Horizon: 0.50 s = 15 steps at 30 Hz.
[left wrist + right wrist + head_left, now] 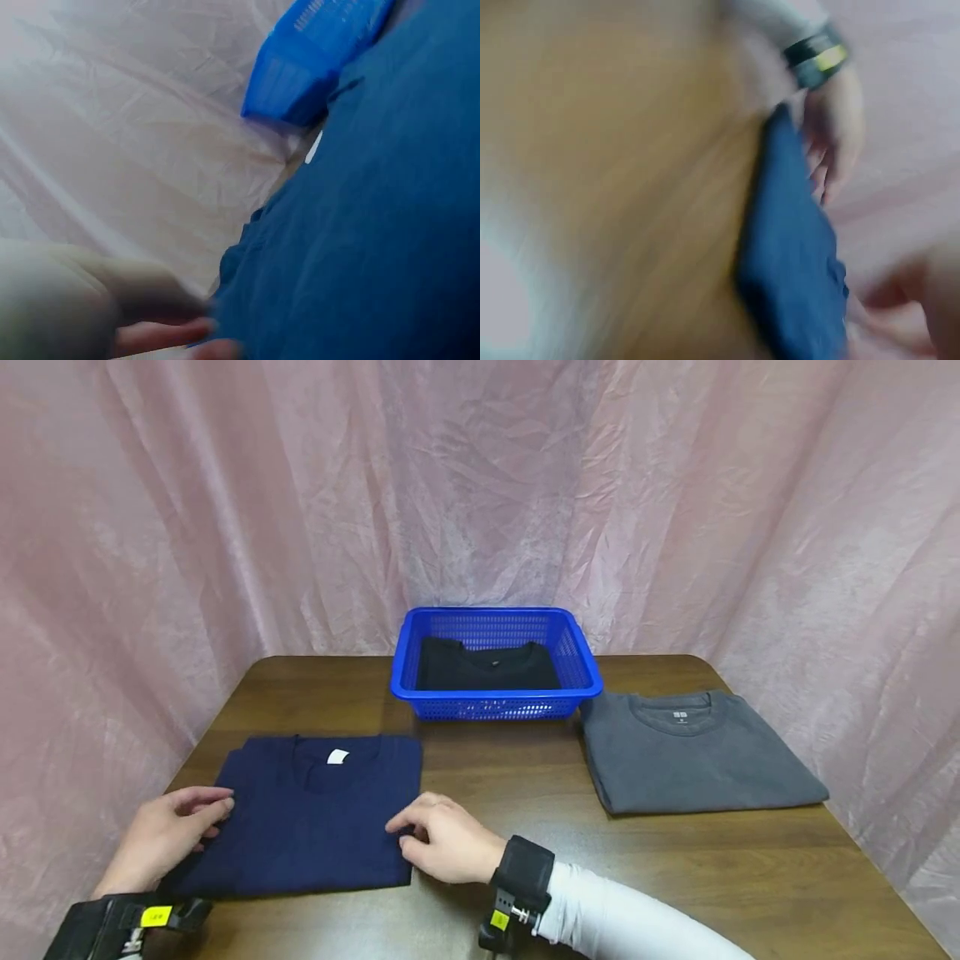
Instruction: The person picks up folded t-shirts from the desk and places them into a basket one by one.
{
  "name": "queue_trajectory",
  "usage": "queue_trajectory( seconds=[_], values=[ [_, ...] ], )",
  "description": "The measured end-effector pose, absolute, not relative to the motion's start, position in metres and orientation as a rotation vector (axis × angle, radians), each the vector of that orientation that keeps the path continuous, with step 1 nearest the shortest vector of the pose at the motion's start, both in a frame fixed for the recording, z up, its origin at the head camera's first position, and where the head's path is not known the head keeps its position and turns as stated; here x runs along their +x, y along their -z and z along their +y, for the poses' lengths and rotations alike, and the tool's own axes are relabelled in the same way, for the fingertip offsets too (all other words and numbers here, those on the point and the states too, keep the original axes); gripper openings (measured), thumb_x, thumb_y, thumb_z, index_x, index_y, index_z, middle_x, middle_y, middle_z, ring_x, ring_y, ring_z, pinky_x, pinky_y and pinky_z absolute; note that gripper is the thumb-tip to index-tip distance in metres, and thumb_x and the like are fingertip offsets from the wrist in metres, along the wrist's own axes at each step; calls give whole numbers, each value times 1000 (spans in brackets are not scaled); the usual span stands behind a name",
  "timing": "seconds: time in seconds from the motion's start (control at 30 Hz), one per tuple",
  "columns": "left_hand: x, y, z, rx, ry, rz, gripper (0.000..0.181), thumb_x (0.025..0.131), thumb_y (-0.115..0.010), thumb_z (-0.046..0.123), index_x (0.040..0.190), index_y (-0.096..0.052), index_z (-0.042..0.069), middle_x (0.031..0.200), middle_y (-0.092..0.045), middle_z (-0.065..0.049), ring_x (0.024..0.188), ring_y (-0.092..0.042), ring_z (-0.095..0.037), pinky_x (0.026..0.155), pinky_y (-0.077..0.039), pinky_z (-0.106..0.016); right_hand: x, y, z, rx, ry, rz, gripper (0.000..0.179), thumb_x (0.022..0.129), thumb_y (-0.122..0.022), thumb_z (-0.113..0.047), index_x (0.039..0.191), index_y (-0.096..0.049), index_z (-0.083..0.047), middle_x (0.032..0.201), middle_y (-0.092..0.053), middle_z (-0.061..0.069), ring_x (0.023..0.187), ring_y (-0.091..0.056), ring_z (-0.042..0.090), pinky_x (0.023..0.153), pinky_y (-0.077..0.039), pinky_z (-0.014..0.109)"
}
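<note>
Blue shirt [315, 831] lying folded between left hand [167, 831] and right hand [448, 841], fingers [409, 816] bending loosely, not pinching. Black shirt [491, 672] already sitting in basket [495, 695], beyond fingers. Blue shirt, gray shirt [697, 768] (right of fingers) still lying on bench [675, 877].

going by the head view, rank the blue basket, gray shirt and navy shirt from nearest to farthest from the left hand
1. Navy shirt: right beside the left hand, on the left side of the table.
2. Blue basket: around the middle, toward the table's far edge.
3. Gray shirt: over on the right side.
</note>
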<state>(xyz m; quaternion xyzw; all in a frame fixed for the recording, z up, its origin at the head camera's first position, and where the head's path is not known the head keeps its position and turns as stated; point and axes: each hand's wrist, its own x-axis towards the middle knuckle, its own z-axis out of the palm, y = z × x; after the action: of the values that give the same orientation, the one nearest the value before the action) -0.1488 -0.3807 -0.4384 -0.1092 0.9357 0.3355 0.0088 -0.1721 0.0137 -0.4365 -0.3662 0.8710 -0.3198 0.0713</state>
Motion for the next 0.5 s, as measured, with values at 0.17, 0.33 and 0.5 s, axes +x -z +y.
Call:
queue_trajectory(
  seconds=[0.17,0.33,0.5],
  values=[
    [-156,427,-391,-449,-775,2988,69,104,-44,49,131,-55,-13,125,-59,-38,104,-60,-52,79,-50,-54,-178,426,1,-294,1579,2296,65,88,-66,-17,143,-45,9,127,-62,22,115,-63,30,101,-53,45],
    [-168,418,-395,-423,-788,2788,70,101,-42,60,83,-60,-5,67,-57,-17,61,-57,-30,56,-49,-40,-187,421,-13,24,1875,1801,45,85,-67,-11,121,-54,13,117,-60,17,101,-61,28,84,-62,45],
    [-182,422,-402,-411,-1090,2556,72,102,-43,60,89,-69,-6,74,-65,-1,67,-63,-18,61,-56,-36,-195,428,-24,68,1948,1559,16,87,-68,-12,98,-63,-1,95,-64,8,80,-61,18,63,-54,22]
  ],
)
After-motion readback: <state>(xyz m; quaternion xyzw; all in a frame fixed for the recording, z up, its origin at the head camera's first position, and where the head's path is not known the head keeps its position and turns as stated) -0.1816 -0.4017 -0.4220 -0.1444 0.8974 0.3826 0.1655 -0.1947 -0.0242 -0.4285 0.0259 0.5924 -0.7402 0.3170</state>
